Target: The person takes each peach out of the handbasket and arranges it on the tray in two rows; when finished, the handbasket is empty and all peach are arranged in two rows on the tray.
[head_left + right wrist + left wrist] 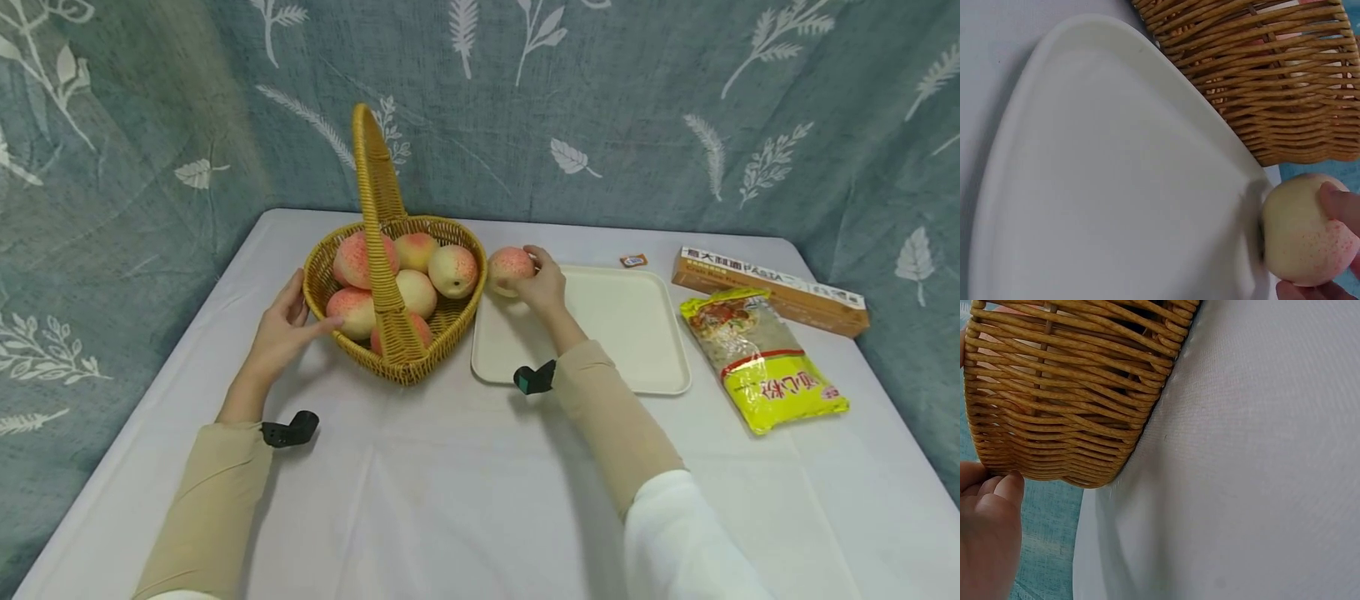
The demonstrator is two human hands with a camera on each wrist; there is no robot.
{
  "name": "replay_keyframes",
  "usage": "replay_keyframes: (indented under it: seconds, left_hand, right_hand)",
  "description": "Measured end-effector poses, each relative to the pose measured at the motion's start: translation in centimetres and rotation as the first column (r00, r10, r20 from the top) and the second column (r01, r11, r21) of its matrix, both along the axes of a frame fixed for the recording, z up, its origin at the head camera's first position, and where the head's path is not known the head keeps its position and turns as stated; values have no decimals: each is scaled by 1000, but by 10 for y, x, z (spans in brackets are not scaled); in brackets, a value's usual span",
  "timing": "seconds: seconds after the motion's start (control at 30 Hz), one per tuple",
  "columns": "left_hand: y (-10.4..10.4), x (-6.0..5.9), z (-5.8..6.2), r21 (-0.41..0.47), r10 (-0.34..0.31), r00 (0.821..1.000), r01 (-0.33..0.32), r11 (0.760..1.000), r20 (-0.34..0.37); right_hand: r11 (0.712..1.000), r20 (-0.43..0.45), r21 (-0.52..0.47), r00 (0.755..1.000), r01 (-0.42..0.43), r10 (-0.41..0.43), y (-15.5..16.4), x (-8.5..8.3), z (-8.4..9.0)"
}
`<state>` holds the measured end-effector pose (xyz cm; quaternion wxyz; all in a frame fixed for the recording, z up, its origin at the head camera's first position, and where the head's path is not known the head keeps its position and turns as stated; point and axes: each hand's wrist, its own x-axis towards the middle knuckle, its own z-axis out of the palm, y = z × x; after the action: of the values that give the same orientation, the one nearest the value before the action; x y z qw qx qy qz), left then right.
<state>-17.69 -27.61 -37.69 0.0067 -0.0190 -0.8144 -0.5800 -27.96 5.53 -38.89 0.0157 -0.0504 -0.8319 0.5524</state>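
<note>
A pink-speckled peach [511,271] is in my right hand [546,287], thumb and fingers around it, over the back left corner of a cream tray [622,333]. In the right wrist view, the peach [1307,231] overlaps the tray's edge [1085,37]. My left hand [281,329] holds the left side of a heart-shaped wicker basket [438,354], thumb at the rim. Bent fingertips [1010,484] meet the basket's woven wall [1072,412] in the left wrist view. Several peaches [453,272] lie inside the basket, partly hidden by its tall handle [367,175].
Right of the tray lie a yellow plastic food bag [772,367] and a long brown pasta box [772,292]. A small orange packet [633,261] sits behind the tray. White cloth covers the table [450,500], and a blue leaf-patterned curtain [525,125] hangs behind.
</note>
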Motion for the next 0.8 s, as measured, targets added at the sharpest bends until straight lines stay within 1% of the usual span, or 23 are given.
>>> replay_keyframes:
  seconds: [0.03, 0.13, 0.27, 0.47, 0.5, 0.57, 0.67, 0.73, 0.8]
  left_hand:
    - [0, 0, 0, 1, 0, 1000, 0, 1000, -3]
    - [0, 0, 0, 3, -6, 1000, 6, 1000, -10]
    - [0, 0, 0, 17, -8, 1000, 9, 1000, -18]
    - [0, -1, 0, 58, -23, 999, 24, 998, -29]
    - [-1, -1, -1, 60, -27, 999, 28, 998, -31]
    - [-4, -4, -8, 58, -36, 998, 39, 998, -44]
    - [-6, -5, -11, 50, -32, 998, 34, 998, -46]
    - [-6, -5, -10, 43, -25, 999, 26, 999, -39]
    - [-3, -3, -4, 40, -17, 1000, 17, 999, -22]
  right_hand:
    - [1000, 5, -1, 1000, 6, -6, 1, -1, -2]
    - [999, 65, 32, 998, 5, -7, 3, -2, -2]
    - [998, 84, 51, 996, -23, 19, 4, 0, 0]
    - [998, 58, 50, 998, -31, 28, 3, 2, -2]
    - [998, 57, 50, 998, -29, 26, 3, 2, -3]
    - [998, 54, 50, 998, -22, 19, 2, 2, -3]
    - [999, 55, 45, 998, -11, 8, 1, 1, -4]
    - [999, 59, 36, 998, -11, 9, 0, 2, -4]
    - [999, 68, 29, 998, -16, 14, 0, 2, -3]
